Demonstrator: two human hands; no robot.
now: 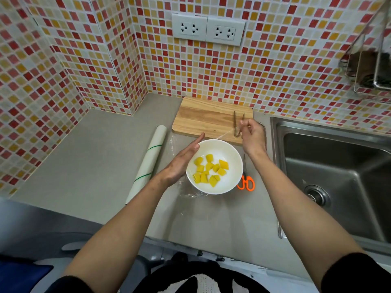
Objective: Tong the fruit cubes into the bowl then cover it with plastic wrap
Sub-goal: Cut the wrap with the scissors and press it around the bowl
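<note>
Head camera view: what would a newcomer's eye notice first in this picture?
Probably the white bowl of yellow fruit cubes in the middle of the grey counter. The left hand lies flat against the bowl's left rim, while the right hand pinches a stretched strand of plastic wrap above the wooden cutting board. The red and yellow mosaic wall behind is also vivid.

Walls: you face a corner tiled in a small mosaic (275,66) of red, orange, yellow and white squares.
Sockets: two white double outlets (208,29) sit side by side high on the back wall.
Counter: your worktop (95,157) is plain grey, running into the corner.
Sink: a steel basin (338,172) lies to your right, its drain (316,195) in view.
Rack: a wire rack (372,66) hangs at upper right.
</note>
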